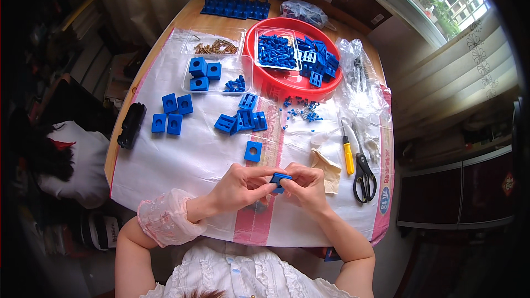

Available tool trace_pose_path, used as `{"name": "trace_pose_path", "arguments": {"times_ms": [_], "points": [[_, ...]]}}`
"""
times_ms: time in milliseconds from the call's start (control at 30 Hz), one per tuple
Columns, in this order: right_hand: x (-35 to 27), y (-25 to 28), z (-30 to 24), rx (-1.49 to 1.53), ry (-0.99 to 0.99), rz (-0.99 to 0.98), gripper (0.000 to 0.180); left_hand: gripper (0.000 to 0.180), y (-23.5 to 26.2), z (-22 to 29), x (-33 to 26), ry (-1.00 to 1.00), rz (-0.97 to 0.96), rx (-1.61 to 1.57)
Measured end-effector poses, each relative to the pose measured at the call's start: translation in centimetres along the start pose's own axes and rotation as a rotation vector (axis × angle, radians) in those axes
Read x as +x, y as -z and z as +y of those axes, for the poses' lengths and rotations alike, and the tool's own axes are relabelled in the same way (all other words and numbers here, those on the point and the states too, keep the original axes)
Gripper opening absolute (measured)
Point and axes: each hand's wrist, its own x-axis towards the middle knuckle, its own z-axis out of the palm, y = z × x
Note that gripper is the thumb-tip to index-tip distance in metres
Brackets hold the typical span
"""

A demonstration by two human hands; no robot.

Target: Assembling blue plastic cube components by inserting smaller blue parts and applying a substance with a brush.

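Note:
Between my two hands, near the front middle of the table, is a small blue plastic block (280,178). My left hand (244,186) pinches it from the left, and my right hand (302,185) grips it from the right with the thumb on its near face. The fingers cover much of the block, so its full shape is hidden. Just beyond my hands lies a blue square block with a round hole (253,152). Farther off sits a loose pile of slotted blue blocks (243,121). Several more holed blue blocks (174,123) lie to the left.
A red basin (255,80) with blue parts stands at the back. Left of it are a clear tray (219,90) and brass-coloured pins (215,47). Small parts (307,112) are scattered right of centre. A yellow-handled screwdriver (348,157), black-handled scissors (364,179) and a black case (131,126) flank the workspace.

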Motion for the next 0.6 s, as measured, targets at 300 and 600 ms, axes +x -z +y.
{"name": "trace_pose_path", "arguments": {"times_ms": [300,600], "points": [[-0.03,0.0,-0.05,0.014,0.009,-0.007,0.008,0.037,-0.04,-0.13,-0.03,-0.001,0.005,-0.005],[-0.01,0.04,-0.04,0.003,0.009,-0.014,0.008,0.034,-0.22,0.18,-0.07,-0.006,0.025,0.01]]}}
